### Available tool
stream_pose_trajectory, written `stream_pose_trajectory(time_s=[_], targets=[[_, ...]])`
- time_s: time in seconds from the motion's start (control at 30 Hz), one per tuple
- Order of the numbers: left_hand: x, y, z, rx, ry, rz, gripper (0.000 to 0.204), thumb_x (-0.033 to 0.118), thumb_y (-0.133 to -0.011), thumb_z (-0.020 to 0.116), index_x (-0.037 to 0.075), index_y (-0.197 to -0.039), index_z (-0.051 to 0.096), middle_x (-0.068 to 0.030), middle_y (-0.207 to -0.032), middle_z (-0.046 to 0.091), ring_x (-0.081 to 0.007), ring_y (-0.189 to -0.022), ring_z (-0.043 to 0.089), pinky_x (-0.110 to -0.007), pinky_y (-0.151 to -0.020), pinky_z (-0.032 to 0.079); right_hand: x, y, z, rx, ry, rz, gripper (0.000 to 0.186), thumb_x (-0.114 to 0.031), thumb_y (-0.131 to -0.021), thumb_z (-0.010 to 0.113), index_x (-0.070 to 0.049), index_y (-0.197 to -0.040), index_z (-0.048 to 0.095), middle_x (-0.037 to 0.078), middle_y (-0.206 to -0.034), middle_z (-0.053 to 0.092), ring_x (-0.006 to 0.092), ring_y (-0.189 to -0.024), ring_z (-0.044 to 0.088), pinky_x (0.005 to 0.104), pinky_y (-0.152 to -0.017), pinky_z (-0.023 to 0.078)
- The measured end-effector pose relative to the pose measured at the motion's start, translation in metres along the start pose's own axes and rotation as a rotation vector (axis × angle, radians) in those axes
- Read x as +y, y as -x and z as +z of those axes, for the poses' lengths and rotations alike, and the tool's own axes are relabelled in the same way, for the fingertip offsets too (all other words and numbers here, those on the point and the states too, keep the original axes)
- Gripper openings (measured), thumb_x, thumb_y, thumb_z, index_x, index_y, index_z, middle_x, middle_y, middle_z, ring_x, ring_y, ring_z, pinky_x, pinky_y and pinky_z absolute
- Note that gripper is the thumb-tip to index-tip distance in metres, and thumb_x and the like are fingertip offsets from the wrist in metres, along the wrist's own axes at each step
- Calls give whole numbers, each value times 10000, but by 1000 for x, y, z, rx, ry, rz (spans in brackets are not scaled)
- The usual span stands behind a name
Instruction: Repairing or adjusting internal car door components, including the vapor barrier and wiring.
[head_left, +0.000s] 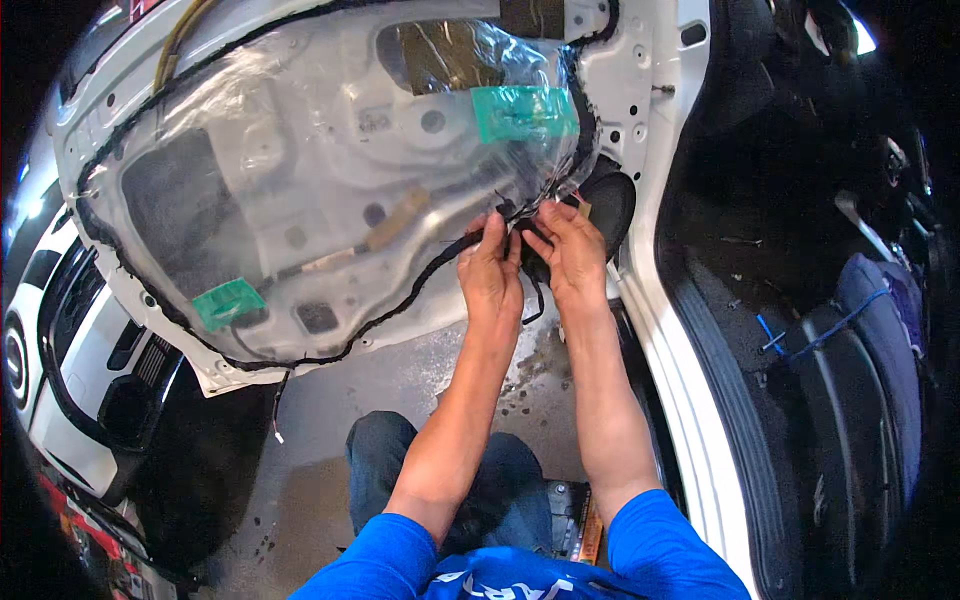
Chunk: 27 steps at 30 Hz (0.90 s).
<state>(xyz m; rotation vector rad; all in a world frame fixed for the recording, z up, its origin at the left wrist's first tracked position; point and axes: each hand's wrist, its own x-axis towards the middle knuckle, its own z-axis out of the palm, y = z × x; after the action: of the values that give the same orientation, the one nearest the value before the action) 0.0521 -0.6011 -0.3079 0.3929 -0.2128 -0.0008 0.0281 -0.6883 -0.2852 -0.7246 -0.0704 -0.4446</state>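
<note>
A bare white car door (345,345) stands open, covered by a clear plastic sheet (290,150) edged with a black sealant strip (430,272). At the sheet's lower right corner, my left hand (491,275) has its fingers closed on the black edge. Beside it my right hand (575,252) pinches the same gathered corner, where film and black strands bunch together. Exactly what lies between the fingertips is partly hidden. Just behind the right hand is a round black speaker (612,205). A short black cable (540,305) hangs below the hands.
Green tape patches (525,113) (228,303) sit on the sheet. A thin wire with a white plug (278,425) dangles from the door's bottom. The white door sill (690,420) and dark car interior are at right; another white car (90,390) stands at left.
</note>
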Motion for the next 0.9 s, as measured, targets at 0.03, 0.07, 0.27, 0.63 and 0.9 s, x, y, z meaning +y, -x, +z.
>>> stream_pose_trajectory(time_s=[0.03,0.07,0.27,0.63,0.9], targets=[[0,0,-3,17,-4,43,230,47,-822,660,62,-1022,548,-27,-916,597,-116,-853,586,-258,-767,470,3,2,2,27,60,-105,104,-24,-846,611,10,-935,571,67,-858,606,146,-746,590,298,-661,552],[-1,2,-1,31,-5,86,207,45,-818,665,55,-996,561,-27,-896,599,-114,-843,587,-241,-735,473,5,2,1,53,123,-213,95,-25,-849,609,14,-926,569,65,-851,603,130,-728,584,281,-636,555],[-6,9,-3,49,-98,223,271,54,-791,700,-1,-1021,567,-51,-864,596,-98,-658,536,-222,-529,420,16,0,-10,4,132,-303,116,-29,-859,600,50,-923,545,74,-823,583,123,-704,575,272,-615,567],[-6,16,-5,10,-120,94,374,30,-824,650,-9,-1164,498,-74,-940,601,-139,-821,596,-254,-735,507,15,7,-6,-51,204,-413,182,-64,-883,580,57,-977,483,103,-837,563,180,-730,624,299,-678,566],[-14,15,-8,-101,-40,-45,191,49,-863,603,26,-1051,576,-56,-948,626,-141,-882,604,-279,-820,496,15,7,-7,-4,270,-426,151,-52,-877,585,44,-965,509,91,-853,567,169,-737,614,292,-684,562]])
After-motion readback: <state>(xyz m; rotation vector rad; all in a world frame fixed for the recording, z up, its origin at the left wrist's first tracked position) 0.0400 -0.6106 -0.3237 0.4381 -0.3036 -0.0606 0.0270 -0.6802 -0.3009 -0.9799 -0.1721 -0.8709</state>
